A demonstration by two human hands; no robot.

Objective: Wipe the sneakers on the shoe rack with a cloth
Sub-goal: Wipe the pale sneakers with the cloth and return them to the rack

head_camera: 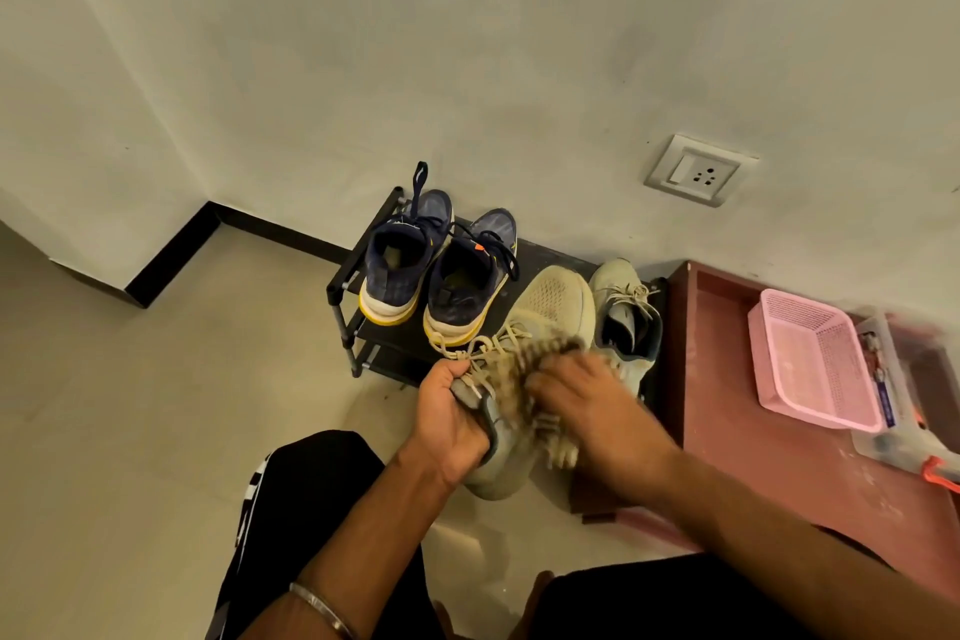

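Observation:
My left hand (451,424) grips a pale beige sneaker (553,299) by its collar and tongue, holding it in front of the black shoe rack (344,283). My right hand (592,413) holds a speckled cloth (514,369), blurred with motion, against the sneaker's laces and side. The matching beige sneaker (626,314) stands on the rack's right end. A pair of navy sneakers (395,257) with yellow soles stands on the rack's left half, heels toward me.
A reddish wooden table (769,457) stands right of the rack, carrying a pink plastic basket (815,369) and a clear box (893,411). A wall socket (693,172) sits above. My knees in black trousers (311,509) are below, over beige floor.

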